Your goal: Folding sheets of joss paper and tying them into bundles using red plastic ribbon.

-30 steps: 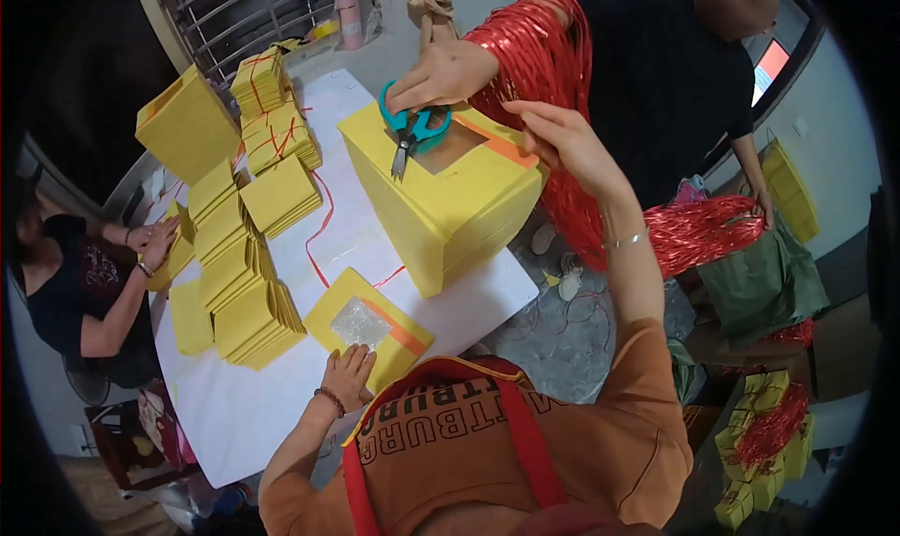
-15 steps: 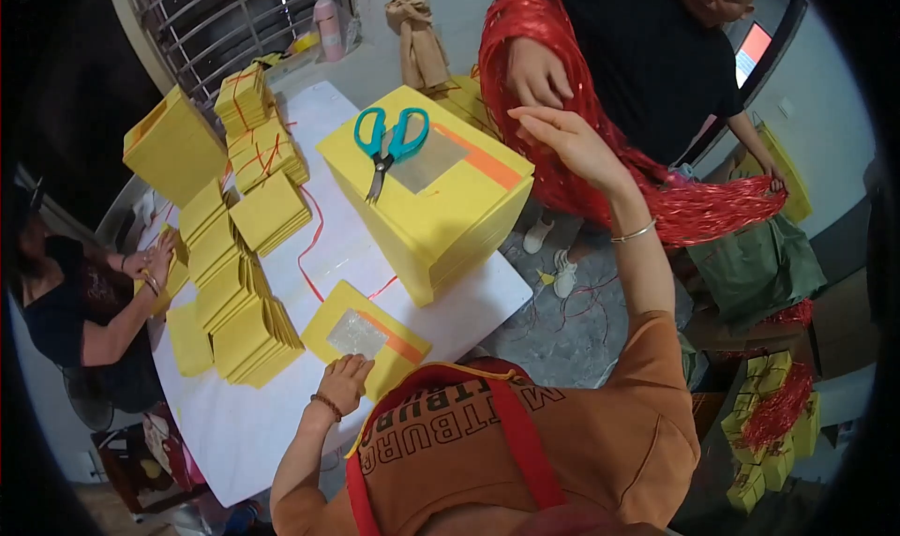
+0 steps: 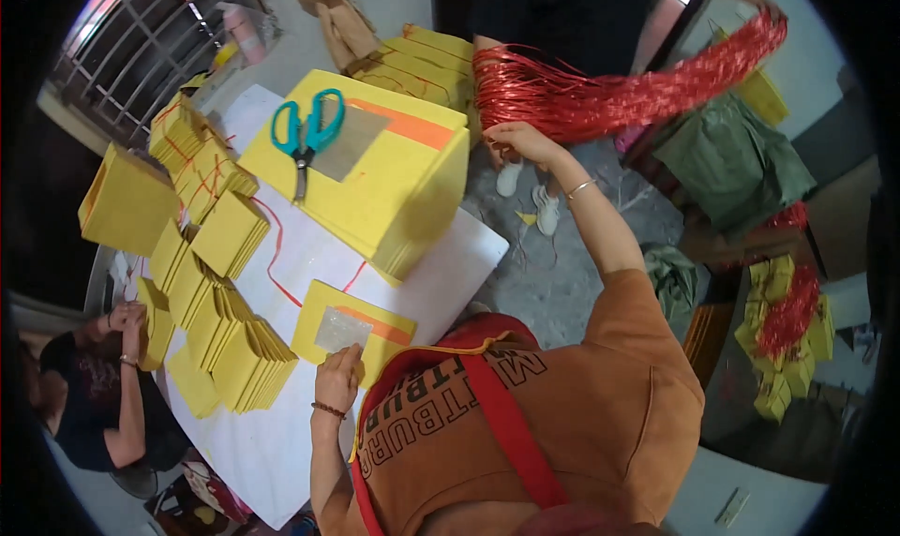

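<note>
My left hand (image 3: 337,379) rests on the near edge of a flat yellow paper piece (image 3: 386,350) with an orange strip and a clear, shiny patch (image 3: 343,330). Its fingers lie on the piece without gripping it. Out to the right, my right hand (image 3: 527,144) has its fingertips pinched together at the lower edge of a bundle of shiny red plastic strands (image 3: 609,96). A person in black holds that bundle stretched out. Teal-handled scissors (image 3: 305,142) lie on a tall stack of yellow paper pieces (image 3: 375,194), beyond my left hand.
Several folded yellow stacks (image 3: 220,320) cover the left of the white table (image 3: 267,452), some tied with red strands. Another person's hands (image 3: 127,322) work at the left edge. A green sack (image 3: 736,161) and yellow bundles (image 3: 783,339) stand at right.
My right hand has gone from outstretched fingers to a pinch at the red strands. The other person has lifted and stretched the bundle rightward. My left-hand fingers have drawn closer together.
</note>
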`<state>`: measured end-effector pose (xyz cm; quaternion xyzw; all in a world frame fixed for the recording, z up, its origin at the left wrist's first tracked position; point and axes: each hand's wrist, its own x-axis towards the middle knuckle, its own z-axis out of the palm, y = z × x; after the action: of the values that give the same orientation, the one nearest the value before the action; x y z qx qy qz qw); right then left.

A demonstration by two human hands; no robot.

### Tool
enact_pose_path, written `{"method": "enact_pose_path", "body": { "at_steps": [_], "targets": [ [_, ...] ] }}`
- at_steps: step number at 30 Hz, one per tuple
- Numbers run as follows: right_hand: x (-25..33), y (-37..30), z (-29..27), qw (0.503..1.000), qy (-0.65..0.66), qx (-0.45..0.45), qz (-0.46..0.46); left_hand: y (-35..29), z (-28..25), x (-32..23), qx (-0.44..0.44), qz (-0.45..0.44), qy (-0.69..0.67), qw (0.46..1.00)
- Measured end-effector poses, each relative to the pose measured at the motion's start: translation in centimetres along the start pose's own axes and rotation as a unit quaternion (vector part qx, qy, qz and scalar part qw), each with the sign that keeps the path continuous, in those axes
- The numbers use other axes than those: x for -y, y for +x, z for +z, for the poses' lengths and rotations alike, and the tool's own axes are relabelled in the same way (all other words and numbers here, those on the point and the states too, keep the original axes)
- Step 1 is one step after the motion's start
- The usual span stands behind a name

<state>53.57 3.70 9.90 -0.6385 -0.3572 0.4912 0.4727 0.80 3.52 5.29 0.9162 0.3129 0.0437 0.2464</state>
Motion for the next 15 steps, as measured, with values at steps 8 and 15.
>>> {"method": "enact_pose_path", "body": {
  "at_steps": [8, 15],
  "targets": [
    [-9.1, -2.6, -4.4, 0.974, -0.016, -0.192, 0.12, 0.8, 1.6, -1.3, -0.063, 0.037, -0.006, 0.997],
    [-17.4, -4.0, -11.2, 0.888, 0.295, -0.334, 0.109, 2.2, 2.1, -2.6, -0.105, 0.081, -0.017, 0.991]
  ]
}}
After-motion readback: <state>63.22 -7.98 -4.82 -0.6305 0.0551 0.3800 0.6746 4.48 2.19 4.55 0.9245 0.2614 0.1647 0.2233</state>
